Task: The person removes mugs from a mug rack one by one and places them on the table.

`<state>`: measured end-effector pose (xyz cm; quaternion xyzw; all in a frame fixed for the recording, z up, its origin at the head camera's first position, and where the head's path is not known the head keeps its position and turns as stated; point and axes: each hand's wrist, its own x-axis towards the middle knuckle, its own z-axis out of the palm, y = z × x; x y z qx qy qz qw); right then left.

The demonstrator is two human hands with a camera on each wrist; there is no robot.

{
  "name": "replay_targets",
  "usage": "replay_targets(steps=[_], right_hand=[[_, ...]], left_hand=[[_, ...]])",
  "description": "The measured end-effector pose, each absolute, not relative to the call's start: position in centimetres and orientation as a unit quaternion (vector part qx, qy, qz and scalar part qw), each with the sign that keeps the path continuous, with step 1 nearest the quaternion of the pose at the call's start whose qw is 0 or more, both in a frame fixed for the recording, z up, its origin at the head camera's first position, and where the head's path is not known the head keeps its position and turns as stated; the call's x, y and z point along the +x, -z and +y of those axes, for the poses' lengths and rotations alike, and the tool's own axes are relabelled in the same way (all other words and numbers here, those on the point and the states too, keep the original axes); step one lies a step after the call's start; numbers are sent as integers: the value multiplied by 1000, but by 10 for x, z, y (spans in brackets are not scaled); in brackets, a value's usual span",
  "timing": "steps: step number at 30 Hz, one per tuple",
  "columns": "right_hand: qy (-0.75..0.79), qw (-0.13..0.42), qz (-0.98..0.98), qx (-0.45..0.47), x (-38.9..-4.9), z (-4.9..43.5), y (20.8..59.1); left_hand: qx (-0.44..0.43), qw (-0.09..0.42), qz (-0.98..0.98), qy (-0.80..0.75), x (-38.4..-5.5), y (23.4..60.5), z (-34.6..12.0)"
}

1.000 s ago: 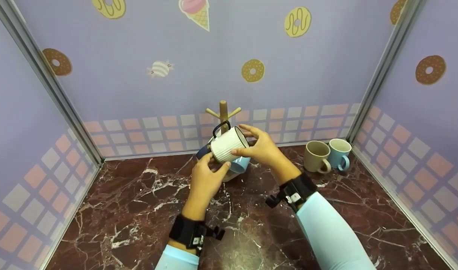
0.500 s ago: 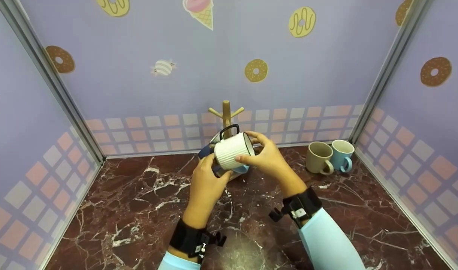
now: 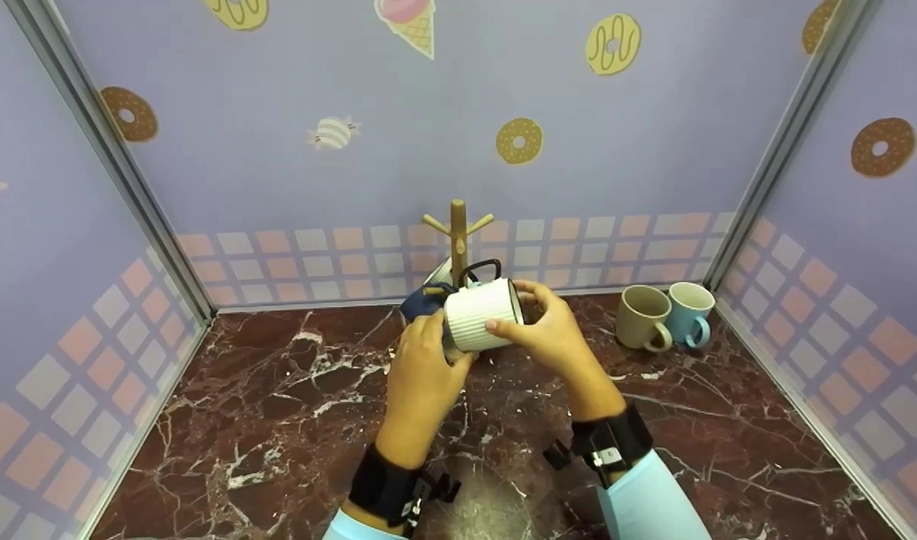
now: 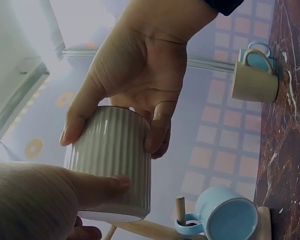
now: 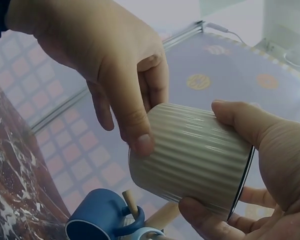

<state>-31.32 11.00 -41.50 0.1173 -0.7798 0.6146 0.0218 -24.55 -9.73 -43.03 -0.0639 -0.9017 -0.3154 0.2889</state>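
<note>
A white ribbed mug [image 3: 479,316] with a black rim and black handle lies sideways in both hands, its mouth facing right and its handle upward. My left hand [image 3: 425,375] grips the base end, the thumb along the ribbed wall in the left wrist view. At the rim end, my right hand [image 3: 560,337] holds it between thumb and fingers. Right behind stands a wooden mug tree [image 3: 458,238], partly hidden by the mug. On its lower pegs hang a dark blue mug [image 5: 97,215] and a light blue mug [image 4: 225,215].
To the right, a brown mug [image 3: 642,319] and a blue mug with a pale inside [image 3: 689,311] stand upright on the dark red marbled tabletop [image 3: 278,420]. Purple patterned panels [image 3: 398,165] enclose the back and both sides.
Both hands have lowered the white mug and brought it slightly right, in front of the tree's lower part. The mug has turned more level. The view has shifted a little.
</note>
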Motion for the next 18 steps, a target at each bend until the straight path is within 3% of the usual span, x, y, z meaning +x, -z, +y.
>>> replay_targets(steps=[12, 18], right_hand=[[-606, 30, -787, 107, -303, 108, 416], [-592, 28, -796, 119, -295, 107, 415]], left_hand=[[-59, 306, -904, 293, -241, 435, -92], [-102, 316, -907, 260, -238, 435, -89]])
